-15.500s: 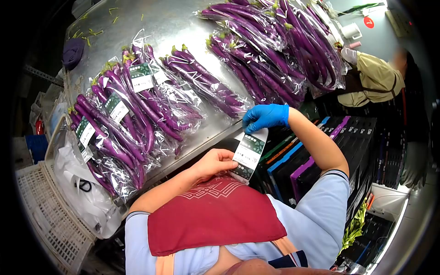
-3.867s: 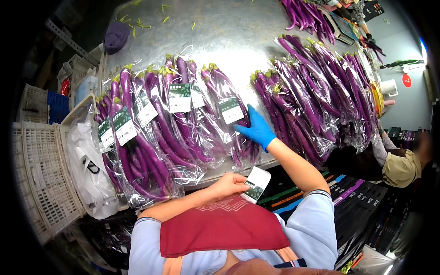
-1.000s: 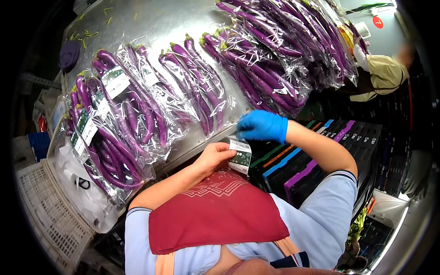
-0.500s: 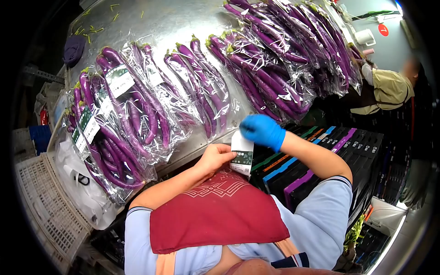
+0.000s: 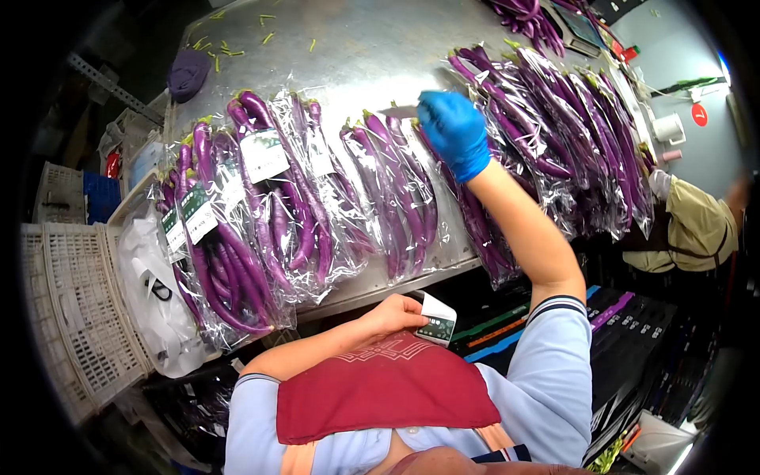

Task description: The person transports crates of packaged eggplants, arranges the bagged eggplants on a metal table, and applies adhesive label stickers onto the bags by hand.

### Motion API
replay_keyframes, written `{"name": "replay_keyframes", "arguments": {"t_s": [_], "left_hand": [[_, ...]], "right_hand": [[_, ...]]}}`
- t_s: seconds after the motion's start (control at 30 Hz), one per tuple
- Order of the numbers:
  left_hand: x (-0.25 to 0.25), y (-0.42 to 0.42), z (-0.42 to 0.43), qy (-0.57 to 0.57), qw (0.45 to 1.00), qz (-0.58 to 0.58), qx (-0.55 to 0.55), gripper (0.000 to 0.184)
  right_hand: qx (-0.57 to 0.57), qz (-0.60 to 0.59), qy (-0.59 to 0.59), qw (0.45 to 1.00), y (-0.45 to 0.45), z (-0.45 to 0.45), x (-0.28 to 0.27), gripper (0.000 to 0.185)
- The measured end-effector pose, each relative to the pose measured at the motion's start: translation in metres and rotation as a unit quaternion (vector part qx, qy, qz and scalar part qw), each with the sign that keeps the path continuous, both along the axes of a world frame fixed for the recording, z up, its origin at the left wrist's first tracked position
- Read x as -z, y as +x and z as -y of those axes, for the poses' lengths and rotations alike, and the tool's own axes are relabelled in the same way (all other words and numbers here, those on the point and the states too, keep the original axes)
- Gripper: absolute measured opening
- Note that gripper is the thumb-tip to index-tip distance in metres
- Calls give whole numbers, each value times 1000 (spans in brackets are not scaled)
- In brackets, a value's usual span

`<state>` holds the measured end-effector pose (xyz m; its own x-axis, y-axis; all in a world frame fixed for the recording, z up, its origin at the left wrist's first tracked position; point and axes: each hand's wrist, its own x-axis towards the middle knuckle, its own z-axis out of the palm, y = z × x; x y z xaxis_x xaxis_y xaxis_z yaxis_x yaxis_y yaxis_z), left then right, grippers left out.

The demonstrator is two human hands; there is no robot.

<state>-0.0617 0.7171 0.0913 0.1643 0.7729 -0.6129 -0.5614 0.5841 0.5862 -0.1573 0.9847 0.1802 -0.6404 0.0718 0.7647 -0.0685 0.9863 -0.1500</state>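
My left hand (image 5: pixel 393 313), bare, is closed on a small stack of white-and-green labels (image 5: pixel 437 321) in front of the apron. My right hand (image 5: pixel 454 133), in a blue glove, is over the table beside the bagged eggplants, with its fingers curled together; whatever it may hold is hidden. Just left of that hand lies a clear bag of long purple eggplants (image 5: pixel 396 190) with no printed label visible on it. Farther left, bagged eggplants (image 5: pixel 305 214) carry labels such as this one (image 5: pixel 264 155). A large pile of bagged eggplants (image 5: pixel 562 142) lies to the right.
The metal table (image 5: pixel 340 59) has green stem scraps (image 5: pixel 226 49) and a dark purple cloth item (image 5: pixel 188 75). White plastic crates (image 5: pixel 87 301) stand at left, black crates with coloured strips (image 5: pixel 570 317) at right. Another person (image 5: pixel 687 226) stands at the far right.
My right hand has left the labels and moved forward over the eggplant bags. My left hand still grips the labels near the apron. The camera view has shifted.
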Motion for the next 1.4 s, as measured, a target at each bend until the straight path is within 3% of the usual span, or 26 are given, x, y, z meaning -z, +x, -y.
{"name": "replay_keyframes", "arguments": {"t_s": [0.07,0.2,0.3,0.4,0.43,0.47,0.53,0.6,0.67,0.73,0.8,0.87,0.93,1.0,1.13,1.17,1.27,1.4], "left_hand": [[-3,-3,-1,8,1000,-12,8,13],[2,-2,-3,8,1000,5,6,15],[5,-2,-5,13,1000,8,11,13],[4,-2,-6,17,1000,0,21,13],[4,-3,-7,17,999,-7,27,14],[4,-3,-8,19,999,-13,36,14],[10,2,-8,21,999,3,38,14],[9,4,-11,21,999,11,47,15],[1,5,-13,15,998,8,55,15],[2,7,-13,17,998,10,59,15],[-3,6,-12,12,998,23,49,15],[12,8,-9,16,998,18,66,15],[14,10,-6,23,997,14,73,15],[7,9,-6,38,997,8,64,15],[-4,6,-3,51,997,25,52,11],[-10,3,-2,63,996,28,60,12],[-18,3,-2,111,991,24,66,14],[-24,8,0,211,970,19,117,17]], "right_hand": [[-33,61,104,992,6,8,46,10],[-82,315,99,940,61,52,111,13],[-77,277,-41,957,86,64,97,31],[110,310,-196,924,99,59,99,45],[120,331,-249,902,98,58,109,55],[99,342,-306,883,99,56,114,56],[63,243,-382,890,84,56,148,56],[54,188,-354,914,62,59,158,51],[-31,213,-427,878,47,45,167,55],[-56,251,-498,828,59,38,126,58],[68,273,-165,945,83,17,71,62],[299,256,115,912,101,12,35,68],[322,322,54,888,127,-28,59,69],[268,421,-51,865,132,-60,49,62],[157,283,-221,920,125,-61,13,56],[82,289,-334,893,117,-52,-7,59],[74,340,-324,880,70,-2,-51,55],[54,298,-275,913,-13,35,-8,57]]}}
